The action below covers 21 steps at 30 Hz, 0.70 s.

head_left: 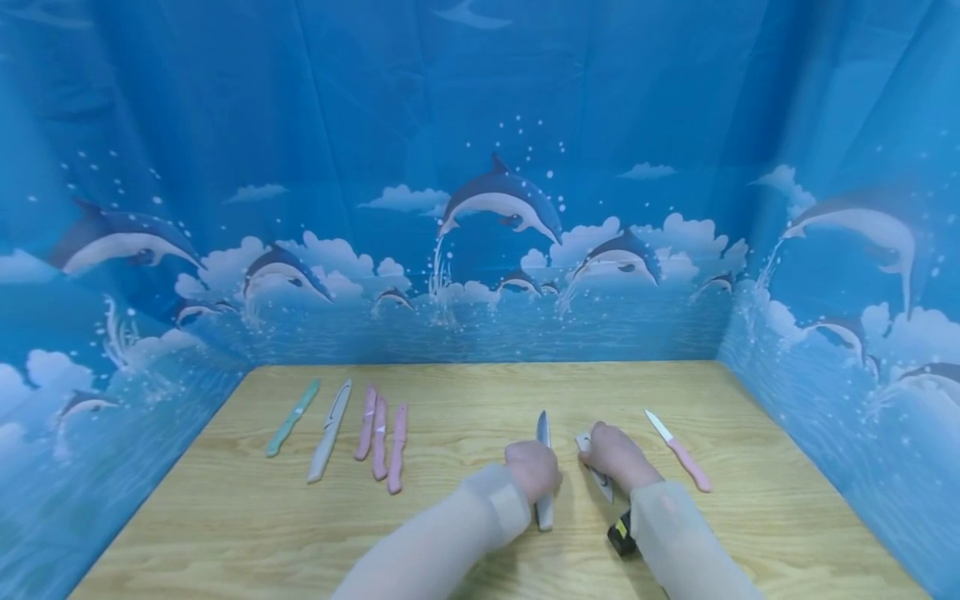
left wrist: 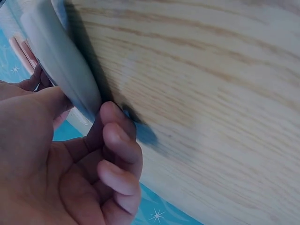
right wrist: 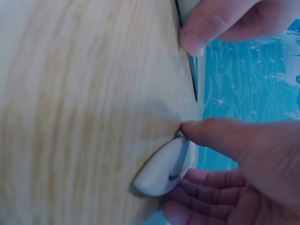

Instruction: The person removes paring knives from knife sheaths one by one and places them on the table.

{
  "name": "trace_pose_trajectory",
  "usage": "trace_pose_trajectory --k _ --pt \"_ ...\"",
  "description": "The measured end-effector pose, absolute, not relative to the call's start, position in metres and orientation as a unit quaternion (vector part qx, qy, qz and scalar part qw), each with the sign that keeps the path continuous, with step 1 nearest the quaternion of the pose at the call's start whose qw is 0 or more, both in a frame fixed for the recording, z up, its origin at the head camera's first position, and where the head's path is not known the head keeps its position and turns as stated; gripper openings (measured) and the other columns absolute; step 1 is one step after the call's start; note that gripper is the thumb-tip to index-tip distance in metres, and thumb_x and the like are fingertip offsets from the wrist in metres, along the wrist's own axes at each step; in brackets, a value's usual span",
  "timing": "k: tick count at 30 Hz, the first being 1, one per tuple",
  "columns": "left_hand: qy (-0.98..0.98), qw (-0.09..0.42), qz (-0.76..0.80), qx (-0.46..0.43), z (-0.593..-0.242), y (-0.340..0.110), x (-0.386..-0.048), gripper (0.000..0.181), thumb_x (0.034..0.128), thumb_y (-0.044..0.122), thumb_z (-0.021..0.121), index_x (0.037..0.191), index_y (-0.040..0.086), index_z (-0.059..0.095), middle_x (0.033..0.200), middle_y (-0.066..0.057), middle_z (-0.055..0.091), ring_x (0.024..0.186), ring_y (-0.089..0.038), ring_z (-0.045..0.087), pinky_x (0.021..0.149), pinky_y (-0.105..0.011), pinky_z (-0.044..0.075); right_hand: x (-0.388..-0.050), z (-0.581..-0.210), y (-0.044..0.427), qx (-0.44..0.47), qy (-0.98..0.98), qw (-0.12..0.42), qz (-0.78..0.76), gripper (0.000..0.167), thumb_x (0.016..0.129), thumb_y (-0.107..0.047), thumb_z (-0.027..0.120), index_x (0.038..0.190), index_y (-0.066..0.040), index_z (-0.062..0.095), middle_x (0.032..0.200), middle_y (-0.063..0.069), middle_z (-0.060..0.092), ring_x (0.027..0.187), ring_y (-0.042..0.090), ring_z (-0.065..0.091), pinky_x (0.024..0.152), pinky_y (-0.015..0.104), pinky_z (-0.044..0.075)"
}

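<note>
My left hand [head_left: 534,471] pinches a knife [head_left: 545,515] by its off-white handle [left wrist: 65,58]. The knife lies along the table with its bare blade [head_left: 543,426] pointing away from me. To the right, my right hand [head_left: 621,457] holds an off-white knife sheath [head_left: 602,482] between thumb and fingers, low at the tabletop. In the right wrist view the sheath [right wrist: 164,166] shows a slot along it, and the left hand's thumb [right wrist: 193,40] is by the blade. Sheath and knife are apart.
Left on the wooden table [head_left: 465,392] lie a green knife [head_left: 292,418], an off-white sheathed knife [head_left: 330,431] and three pink knives [head_left: 397,450]. A pink-handled knife [head_left: 686,461] with bare blade lies right. Dolphin-print curtains [head_left: 495,200] enclose the back and sides.
</note>
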<state>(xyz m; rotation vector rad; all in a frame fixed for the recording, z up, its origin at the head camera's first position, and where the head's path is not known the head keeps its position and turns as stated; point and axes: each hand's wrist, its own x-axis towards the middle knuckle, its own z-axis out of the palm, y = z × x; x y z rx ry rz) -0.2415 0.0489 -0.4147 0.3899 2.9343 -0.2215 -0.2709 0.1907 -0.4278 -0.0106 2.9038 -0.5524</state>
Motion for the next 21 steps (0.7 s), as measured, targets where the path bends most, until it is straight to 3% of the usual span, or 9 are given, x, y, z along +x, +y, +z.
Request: trace_pose_trajectory --k 9,21 --pt "0.988 0.084 -0.044 0.125 -0.4146 0.0524 -0.2424 0.045 0.0932 0.049 0.056 0.076 0.009 0.068 0.072 -0.002 0.063 0.061 -0.013 0.054 0.061 -0.024 0.049 -0.2729 -0.4298 0.1915 -0.001 0.978 0.095 -0.188 0.033 0.088 -0.017 0.068 0.104 0.009 0.055 0.078 0.010 0.056 0.068 0.021 0.054 0.062 0.034 0.050" --pt "0.989 0.092 -0.004 0.113 -0.4192 0.0485 -0.2436 0.055 0.0919 0.058 0.053 0.072 0.009 0.066 0.064 -0.001 0.056 0.054 -0.012 0.047 0.052 -0.023 0.043 -0.2721 -0.4310 0.1928 -0.017 0.978 0.084 -0.190 0.031 0.088 -0.017 0.069 0.099 0.008 0.055 0.076 0.009 0.055 0.066 0.021 0.053 0.059 0.032 0.048"
